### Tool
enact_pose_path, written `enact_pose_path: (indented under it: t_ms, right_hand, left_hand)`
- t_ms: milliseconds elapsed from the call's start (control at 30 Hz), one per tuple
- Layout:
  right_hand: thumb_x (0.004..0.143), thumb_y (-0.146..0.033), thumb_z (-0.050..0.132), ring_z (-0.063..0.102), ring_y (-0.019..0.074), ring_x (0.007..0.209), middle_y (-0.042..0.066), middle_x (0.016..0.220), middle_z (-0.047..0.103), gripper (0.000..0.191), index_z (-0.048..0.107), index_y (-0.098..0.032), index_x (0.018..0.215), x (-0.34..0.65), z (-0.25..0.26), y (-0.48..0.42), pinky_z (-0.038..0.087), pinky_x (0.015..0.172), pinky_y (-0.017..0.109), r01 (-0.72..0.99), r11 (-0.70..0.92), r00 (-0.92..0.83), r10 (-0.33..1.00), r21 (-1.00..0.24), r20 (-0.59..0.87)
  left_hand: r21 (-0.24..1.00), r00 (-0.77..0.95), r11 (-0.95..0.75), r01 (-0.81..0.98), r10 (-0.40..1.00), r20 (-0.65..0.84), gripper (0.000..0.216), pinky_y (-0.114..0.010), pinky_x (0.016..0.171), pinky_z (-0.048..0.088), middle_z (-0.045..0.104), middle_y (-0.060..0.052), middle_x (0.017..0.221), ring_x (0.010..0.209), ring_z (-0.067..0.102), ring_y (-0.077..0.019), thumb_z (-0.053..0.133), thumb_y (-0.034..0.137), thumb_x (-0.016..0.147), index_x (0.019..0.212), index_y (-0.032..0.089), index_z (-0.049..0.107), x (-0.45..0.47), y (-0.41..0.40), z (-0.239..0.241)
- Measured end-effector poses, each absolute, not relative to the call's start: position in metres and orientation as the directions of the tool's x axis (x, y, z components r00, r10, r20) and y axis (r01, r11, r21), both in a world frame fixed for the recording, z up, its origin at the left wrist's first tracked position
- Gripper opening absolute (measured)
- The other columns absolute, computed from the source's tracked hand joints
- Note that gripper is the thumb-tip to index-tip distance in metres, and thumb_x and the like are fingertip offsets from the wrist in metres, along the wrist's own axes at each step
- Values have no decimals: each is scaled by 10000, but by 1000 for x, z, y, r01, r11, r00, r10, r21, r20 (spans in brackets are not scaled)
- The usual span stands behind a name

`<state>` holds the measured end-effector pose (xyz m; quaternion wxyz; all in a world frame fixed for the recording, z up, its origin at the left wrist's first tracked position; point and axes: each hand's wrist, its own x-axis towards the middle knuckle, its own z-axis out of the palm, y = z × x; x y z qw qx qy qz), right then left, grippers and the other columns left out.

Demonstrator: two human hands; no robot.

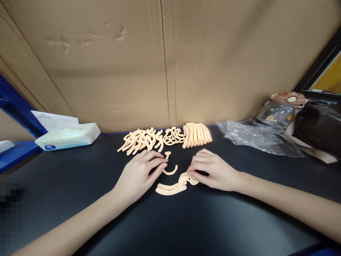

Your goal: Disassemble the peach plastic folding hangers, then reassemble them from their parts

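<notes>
The left hand reaches in over the black tabletop, thumb and forefinger drawn nearly together. At their tips lie a thin hook-shaped piece, its near end meeting the thumb, and just beyond it a small T-shaped piece; whether either is gripped, I cannot tell. The right hand has its fingers curled in, thumb and forefinger closed on the upper right part of a curled piece with a small dark hole. This lies in front of the two hands, between them, against a long curved piece resting nearest the wearer.

Farther back, more of the same cream-coloured parts sit along the cardboard wall — a loose pile of branched pieces on the left, a tangle of thin curved pieces in the middle, and a neat stack of wavy pieces on the right. A tissue pack stands at the far left; crumpled clear plastic, a clear bottle and a dark bag crowd the right.
</notes>
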<state>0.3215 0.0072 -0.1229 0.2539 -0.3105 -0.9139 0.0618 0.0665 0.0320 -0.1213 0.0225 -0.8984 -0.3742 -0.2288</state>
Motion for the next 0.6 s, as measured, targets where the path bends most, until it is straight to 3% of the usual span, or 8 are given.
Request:
enact_pose_path:
  t_ms: [267, 433, 600]
  right_hand:
    - [940, -240, 443, 496, 101, 691, -2, 754, 601, 212, 626, -173, 856, 322, -122, 7, 362, 782, 277, 535, 802, -680, 596, -267, 428]
    - [937, -246, 446, 505, 110, 702, 0, 755, 610, 211, 630, -180, 858, 321, -124, 6, 368, 775, 284, 548, 800, -679, 596, -244, 429]
    - [912, -252, 480, 556, 142, 759, 18, 795, 652, 172, 635, -185, 881, 323, -119, 11, 396, 753, 290, 643, 734, -544, 638, -218, 544]
  left_hand:
    - [104, 636, -719, 687, 664, 392, 308, -323, 786, 418, 641, -9, 916, 859, 542, -177, 396, 345, 952, 880, 208, 662, 66, 31, -120]
    - [110, 629, -712, 694, 673, 389, 304, -314, 776, 419, 630, -9, 906, 853, 548, -169, 387, 344, 953, 893, 205, 651, 66, 31, -121]
    - [105, 627, -708, 699, 677, 385, 315, -308, 767, 430, 628, -12, 918, 853, 561, -166, 374, 350, 954, 904, 209, 652, 66, 31, -121]
